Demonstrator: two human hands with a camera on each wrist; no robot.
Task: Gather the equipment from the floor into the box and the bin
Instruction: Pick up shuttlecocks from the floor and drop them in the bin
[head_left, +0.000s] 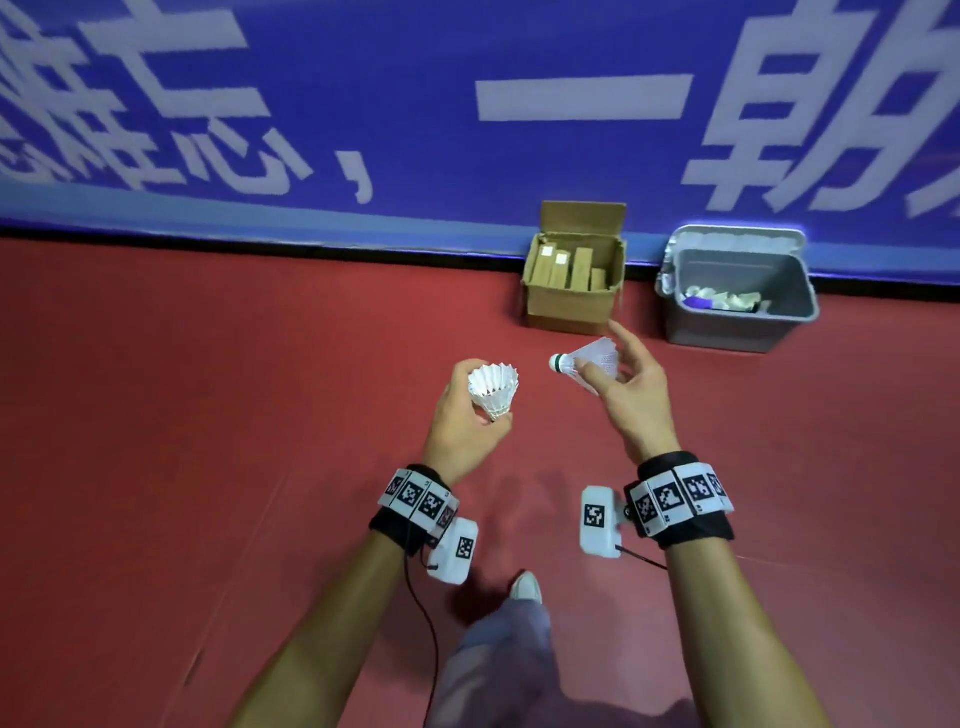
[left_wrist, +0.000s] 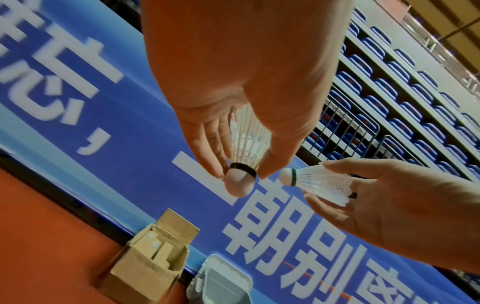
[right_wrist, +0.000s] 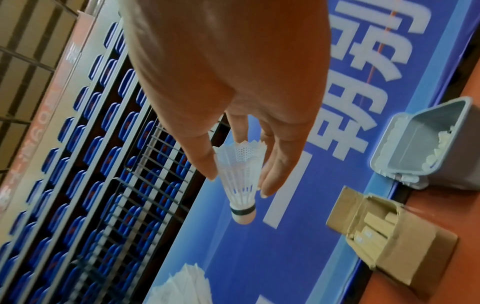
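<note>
Plastic shuttlecock (head_left: 587, 364) sits loosely between my right hand (head_left: 631, 387) fingers; left hand (head_left: 462, 415) pinches the feather shuttlecock (head_left: 493, 389). Tossing toward the bin (head_left: 737, 291) risks a miss.

Sports hall, by the wall.
Red floor (head_left: 208, 415) is meeting a blue banner (head_left: 415, 104) bearing white characters; rows of blue seats (left_wrist: 389, 92) are rising behind.

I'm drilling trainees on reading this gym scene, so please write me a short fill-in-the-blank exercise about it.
1. Each hand holds one ____.
2. The shuttlecock in the left hand has a ____ band round its cork.
3. The cardboard box stands to the ____ of the grey bin in the head view.
4. The floor is ____.

Missing words: shuttlecock; black; left; red
</note>
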